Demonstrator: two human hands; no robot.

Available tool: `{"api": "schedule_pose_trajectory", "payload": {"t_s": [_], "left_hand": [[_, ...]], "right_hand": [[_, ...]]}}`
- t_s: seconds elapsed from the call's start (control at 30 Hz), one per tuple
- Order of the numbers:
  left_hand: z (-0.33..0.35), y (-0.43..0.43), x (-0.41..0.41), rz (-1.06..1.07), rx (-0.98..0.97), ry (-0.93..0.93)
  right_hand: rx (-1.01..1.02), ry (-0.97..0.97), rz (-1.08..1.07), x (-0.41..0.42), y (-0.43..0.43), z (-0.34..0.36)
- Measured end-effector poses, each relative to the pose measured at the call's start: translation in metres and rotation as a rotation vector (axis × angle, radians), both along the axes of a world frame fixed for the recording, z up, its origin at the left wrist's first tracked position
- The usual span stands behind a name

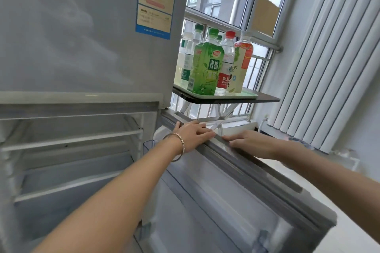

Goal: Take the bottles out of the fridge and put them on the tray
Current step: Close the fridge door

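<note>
Several bottles stand on a pale green tray [249, 95] to the right of the fridge: a big green tea bottle [205, 65], a red-capped water bottle [226, 61], a pale bottle with an orange label [241, 63] and others behind. The lower fridge compartment [72, 150] is open, and its visible shelves hold no bottles. My left hand [193, 135] lies flat on the top edge of the open fridge door [257, 172]. My right hand [253, 142] rests on the same edge, fingers touching the rim. Neither hand holds a bottle.
The tray sits on a small dark folding table [267, 99] before a window with a railing. The closed upper fridge door [82, 26] carries a blue energy label. A white radiator [329, 68] lines the right wall. A clear door bin [149, 146] shows beside my left wrist.
</note>
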State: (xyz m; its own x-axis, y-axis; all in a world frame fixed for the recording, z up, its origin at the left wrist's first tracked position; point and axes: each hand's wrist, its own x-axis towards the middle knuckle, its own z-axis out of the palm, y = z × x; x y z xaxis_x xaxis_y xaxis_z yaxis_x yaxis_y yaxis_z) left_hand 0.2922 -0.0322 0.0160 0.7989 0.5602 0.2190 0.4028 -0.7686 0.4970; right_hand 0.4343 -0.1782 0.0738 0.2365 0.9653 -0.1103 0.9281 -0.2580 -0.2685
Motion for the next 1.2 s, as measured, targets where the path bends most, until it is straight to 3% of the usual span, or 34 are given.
{"api": "schedule_pose_trajectory", "payload": {"t_s": [0.4,0.6,0.8,0.9,1.07,1.2], "left_hand": [[0.015,0.003,-0.107,0.125,-0.243,-0.002],[0.042,0.002,-0.168,0.348,0.132,0.259],[0.040,-0.011,-0.227,0.436,0.105,0.398],[0.016,-0.016,-0.247,0.508,0.239,0.515],[-0.024,0.014,-0.276,0.717,0.590,0.549],[-0.050,0.038,-0.276,0.806,0.702,0.546]], "right_hand": [[0.445,0.142,0.300,-0.085,-0.006,-0.051],[0.522,-0.091,0.487,-0.133,0.033,-0.078],[0.603,-0.161,0.520,-0.192,0.089,-0.101],[0.620,-0.200,0.493,-0.218,0.116,-0.113],[0.624,-0.244,0.461,-0.241,0.154,-0.120],[0.631,-0.288,0.453,-0.247,0.176,-0.123]]}}
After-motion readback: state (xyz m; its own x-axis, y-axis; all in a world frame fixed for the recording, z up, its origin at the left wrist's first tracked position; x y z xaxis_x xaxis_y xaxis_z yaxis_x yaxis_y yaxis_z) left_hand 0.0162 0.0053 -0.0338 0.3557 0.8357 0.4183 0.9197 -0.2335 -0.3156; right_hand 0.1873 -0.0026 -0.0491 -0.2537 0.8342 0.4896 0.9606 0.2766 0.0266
